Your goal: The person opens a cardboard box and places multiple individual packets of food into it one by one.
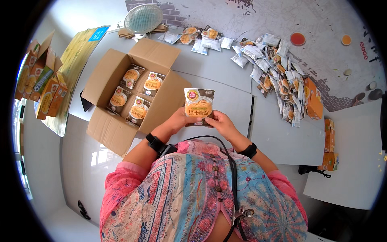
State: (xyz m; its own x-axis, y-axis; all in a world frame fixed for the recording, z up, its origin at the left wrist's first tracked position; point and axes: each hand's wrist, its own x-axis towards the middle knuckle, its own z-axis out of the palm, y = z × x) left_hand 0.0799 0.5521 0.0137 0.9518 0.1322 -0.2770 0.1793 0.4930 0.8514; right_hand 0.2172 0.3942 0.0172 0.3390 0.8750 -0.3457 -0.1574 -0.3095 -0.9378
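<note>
Between my two hands a brown and white food pouch (199, 101) with a yellow bowl picture stands upright, its printed front showing. My left hand (179, 119) grips its lower left edge, thumb across the front. At the lower right corner my right hand (222, 124) pinches the same pouch. Just left of my hands sits an open cardboard carton (158, 109) with its flaps spread. Inside it, several pouches of the same look lie in two rows, one of them a front pouch (138, 110).
A big heap of mixed pouches (278, 70) covers the right back of the white table (229, 105), beside an orange box (313, 99). More pouches (210, 40) lie near a round fan (143, 19). Orange boxes (48, 94) stand at far left.
</note>
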